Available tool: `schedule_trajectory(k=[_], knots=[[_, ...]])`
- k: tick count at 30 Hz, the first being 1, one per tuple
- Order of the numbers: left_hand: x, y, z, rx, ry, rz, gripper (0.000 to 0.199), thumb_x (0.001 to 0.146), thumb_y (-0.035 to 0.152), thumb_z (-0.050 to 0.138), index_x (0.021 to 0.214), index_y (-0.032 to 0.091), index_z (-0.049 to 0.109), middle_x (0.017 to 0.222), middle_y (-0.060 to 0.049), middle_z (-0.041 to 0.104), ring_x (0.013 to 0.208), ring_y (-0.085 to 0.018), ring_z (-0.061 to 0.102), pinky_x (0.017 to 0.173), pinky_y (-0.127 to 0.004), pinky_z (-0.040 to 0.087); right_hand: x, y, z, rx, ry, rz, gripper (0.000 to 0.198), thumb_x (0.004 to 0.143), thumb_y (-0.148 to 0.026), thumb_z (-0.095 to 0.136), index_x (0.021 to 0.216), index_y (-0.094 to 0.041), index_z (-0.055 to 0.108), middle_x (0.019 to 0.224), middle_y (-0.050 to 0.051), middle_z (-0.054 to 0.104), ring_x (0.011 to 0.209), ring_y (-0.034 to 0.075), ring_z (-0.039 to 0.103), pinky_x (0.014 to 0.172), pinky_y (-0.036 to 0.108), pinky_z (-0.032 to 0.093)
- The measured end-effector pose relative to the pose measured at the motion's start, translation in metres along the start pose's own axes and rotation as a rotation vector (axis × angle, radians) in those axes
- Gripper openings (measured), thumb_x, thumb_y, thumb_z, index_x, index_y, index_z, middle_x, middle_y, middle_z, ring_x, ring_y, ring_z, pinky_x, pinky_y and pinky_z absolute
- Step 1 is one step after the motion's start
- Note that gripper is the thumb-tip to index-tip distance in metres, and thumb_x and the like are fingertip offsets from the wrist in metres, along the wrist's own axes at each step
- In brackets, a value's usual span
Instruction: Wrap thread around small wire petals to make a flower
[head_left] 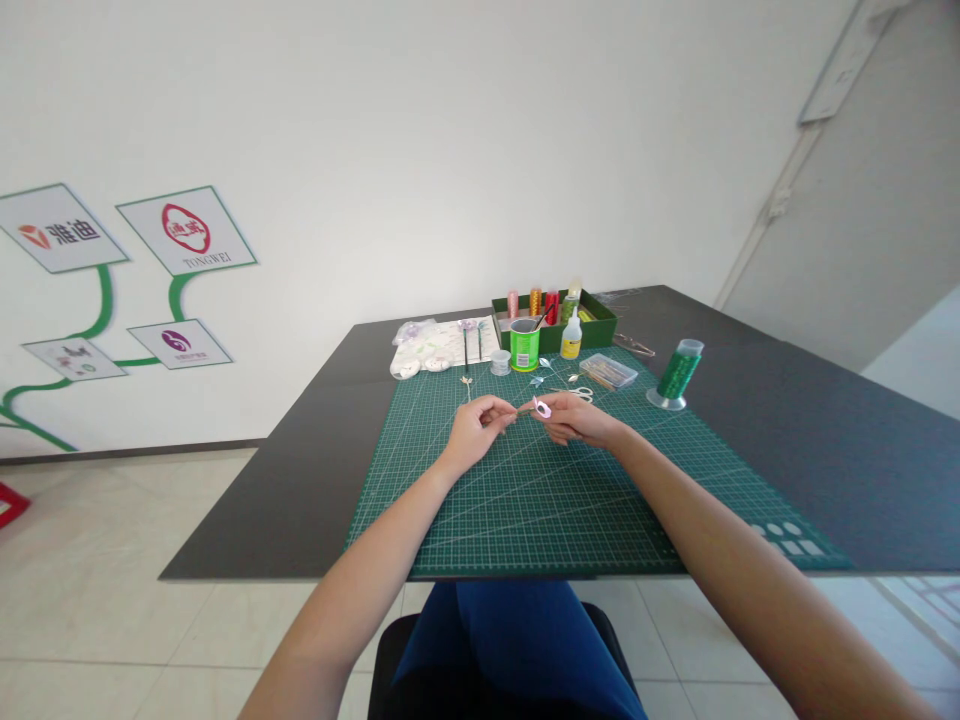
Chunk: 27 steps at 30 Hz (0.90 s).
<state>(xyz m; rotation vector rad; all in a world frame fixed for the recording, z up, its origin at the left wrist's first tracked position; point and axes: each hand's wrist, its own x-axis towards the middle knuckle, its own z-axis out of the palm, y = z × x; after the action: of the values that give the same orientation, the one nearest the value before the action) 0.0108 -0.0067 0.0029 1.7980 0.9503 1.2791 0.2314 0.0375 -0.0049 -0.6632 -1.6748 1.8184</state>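
Note:
Between my two hands, above the green cutting mat (510,510), is a small white and purple craft flower (541,408) on a thin stem. My left hand (480,430) pinches the stem's end with thumb and forefinger. Right by the blossom, my right hand (577,418) has its fingers closed on the flower. Just beyond my right hand lie white-handled scissors (581,394), partly hidden by it. A small flower piece on a wire (467,382) lies past my left hand. Pale leaf-shaped pieces (546,364) rest farther back on the mat.
A green thread spool (679,375) stands at the right. Toward the back are a clear case (608,372), a glue bottle (571,338), a green can (524,347), a small round container (500,362), and a green box (600,331) with thread spools. White pads (420,350) lie back left.

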Motion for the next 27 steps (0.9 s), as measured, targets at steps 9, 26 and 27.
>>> schedule_trajectory(k=[9, 26, 27], knots=[[0.0005, -0.0031, -0.0005, -0.039, 0.005, -0.013, 0.027, 0.083, 0.04, 0.074, 0.089, 0.014, 0.07, 0.074, -0.004, 0.07, 0.062, -0.012, 0.062, 0.061, -0.024, 0.052, 0.0002, 0.001, 0.001, -0.011, -0.018, 0.011, 0.039, 0.088, -0.039, 0.069, 0.112, -0.008, 0.07, 0.035, -0.014, 0.033, 0.031, 0.005, 0.023, 0.042, 0.022, 0.037], [0.0022, -0.0041, -0.005, 0.023, -0.01, 0.025, 0.025, 0.086, 0.038, 0.071, 0.095, 0.015, 0.076, 0.077, -0.006, 0.071, 0.06, -0.012, 0.059, 0.057, -0.024, 0.045, -0.0003, 0.002, -0.0024, 0.018, -0.047, -0.013, 0.039, 0.088, -0.032, 0.069, 0.118, -0.008, 0.069, 0.038, -0.014, 0.034, 0.034, 0.005, 0.023, 0.044, 0.021, 0.038], [0.0027, -0.0051, -0.0052, -0.002, -0.009, 0.013, 0.027, 0.085, 0.039, 0.072, 0.095, 0.014, 0.076, 0.077, -0.006, 0.071, 0.06, -0.012, 0.059, 0.057, -0.024, 0.046, -0.0003, 0.0021, -0.0027, 0.023, -0.046, -0.015, 0.039, 0.089, -0.032, 0.068, 0.119, -0.008, 0.068, 0.038, -0.014, 0.034, 0.034, 0.005, 0.023, 0.044, 0.021, 0.038]])
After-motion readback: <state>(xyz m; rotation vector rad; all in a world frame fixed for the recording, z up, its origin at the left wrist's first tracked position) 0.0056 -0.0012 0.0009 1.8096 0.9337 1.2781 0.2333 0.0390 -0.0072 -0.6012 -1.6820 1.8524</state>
